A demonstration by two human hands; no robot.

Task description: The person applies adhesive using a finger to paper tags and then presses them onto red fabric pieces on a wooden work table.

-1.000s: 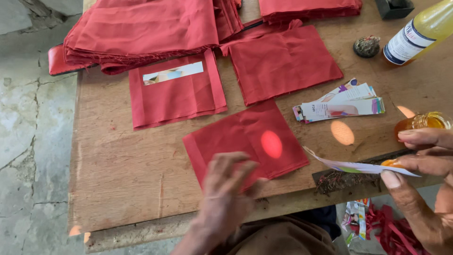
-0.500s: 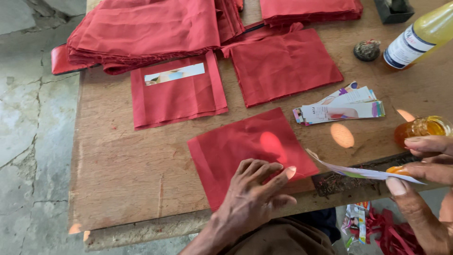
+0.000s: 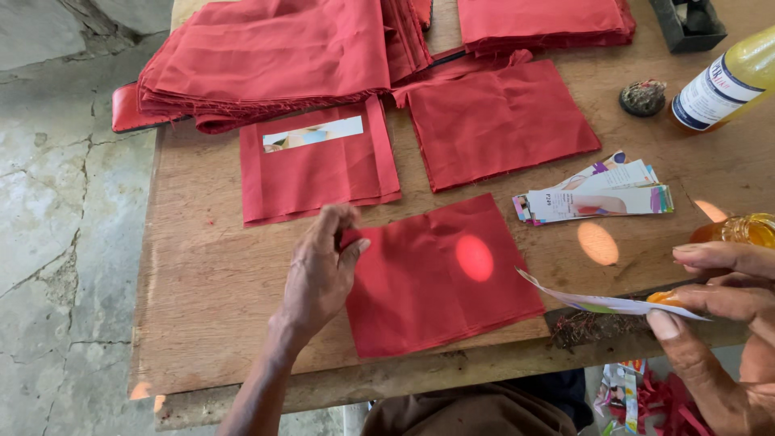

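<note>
While my left hand (image 3: 323, 270) pinches the left edge of the red cloth square (image 3: 440, 274), that square lies flat near the front edge of the wooden table (image 3: 202, 299). Left of the square the board is bare out to its edge. Behind it sit a folded red piece with a paper strip (image 3: 316, 165), another red square (image 3: 494, 121) and the stacked red cloth (image 3: 266, 60). Right of it lie paper cards (image 3: 601, 194). My right hand (image 3: 714, 299) grips a paper slip (image 3: 605, 301) just beyond the square's right edge. Half a second ago my left palm pressed on the cloth's lower left part; now it has shifted to the edge.
</note>
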